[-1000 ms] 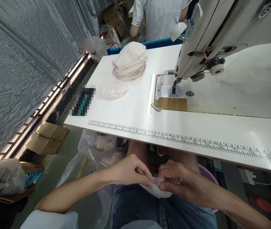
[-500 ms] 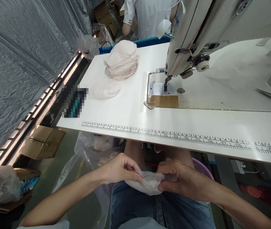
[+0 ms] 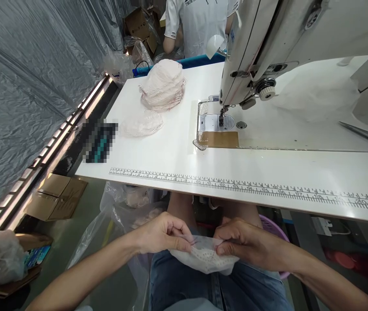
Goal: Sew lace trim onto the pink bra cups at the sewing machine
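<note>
Over my lap I hold a white lace fabric piece, sheer along its top edge and patterned with small holes. My left hand pinches its upper left edge between thumb and fingers. At the upper right edge, my right hand grips the same piece, thumb on top. On the table lies one flat lace piece, and behind it rises a stack of pale fabric pieces with reddish threads at the edges. The sewing machine stands to the right, its needle area above the metal plate.
A printed ruler runs along the front of the white table. Scissors lie at the right. Below are plastic bags, a cardboard box and a purple basket. Another person in white is behind the table.
The lace piece is spread wider and hangs lower between my hands, showing more of its pattern. My right hand has shifted its hold along the edge. The view has moved slightly.
</note>
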`<state>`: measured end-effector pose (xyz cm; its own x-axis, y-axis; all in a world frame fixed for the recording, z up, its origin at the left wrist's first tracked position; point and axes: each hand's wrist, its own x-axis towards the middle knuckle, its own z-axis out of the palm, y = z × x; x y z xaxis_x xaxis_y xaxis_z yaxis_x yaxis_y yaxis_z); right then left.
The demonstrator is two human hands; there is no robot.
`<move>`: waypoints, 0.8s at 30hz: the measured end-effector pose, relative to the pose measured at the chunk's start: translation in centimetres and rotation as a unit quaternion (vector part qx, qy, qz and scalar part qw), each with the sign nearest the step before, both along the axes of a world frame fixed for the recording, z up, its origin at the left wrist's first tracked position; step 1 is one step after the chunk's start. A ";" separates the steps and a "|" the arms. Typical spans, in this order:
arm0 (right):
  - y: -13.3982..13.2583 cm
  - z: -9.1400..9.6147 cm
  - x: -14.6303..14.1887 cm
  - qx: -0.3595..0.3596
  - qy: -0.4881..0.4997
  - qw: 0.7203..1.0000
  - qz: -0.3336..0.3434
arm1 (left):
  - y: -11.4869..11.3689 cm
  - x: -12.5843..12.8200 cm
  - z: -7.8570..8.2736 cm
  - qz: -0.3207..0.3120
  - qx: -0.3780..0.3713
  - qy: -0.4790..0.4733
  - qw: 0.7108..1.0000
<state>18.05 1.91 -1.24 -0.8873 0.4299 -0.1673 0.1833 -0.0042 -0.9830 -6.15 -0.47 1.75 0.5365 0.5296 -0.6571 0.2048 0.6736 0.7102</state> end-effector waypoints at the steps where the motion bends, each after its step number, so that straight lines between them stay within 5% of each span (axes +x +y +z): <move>1: 0.0 0.1 0.0 -0.001 -0.002 1.000 0.002 | 0.0 0.0 0.0 0.000 0.002 0.002 1.000; 20: 0.0 0.3 -0.7 -0.018 -0.031 0.999 -0.010 | 0.3 -0.1 0.0 0.007 0.011 0.000 1.000; 24: 0.1 -0.1 -0.9 -0.021 -0.025 0.999 -0.003 | 0.5 0.6 0.4 -0.043 0.052 0.028 0.997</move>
<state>17.17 2.00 -1.34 -0.8749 0.4266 -0.2295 0.2326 -0.0456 -0.9715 -5.53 0.02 2.20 0.5459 0.5509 -0.6313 0.3001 0.5750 0.7612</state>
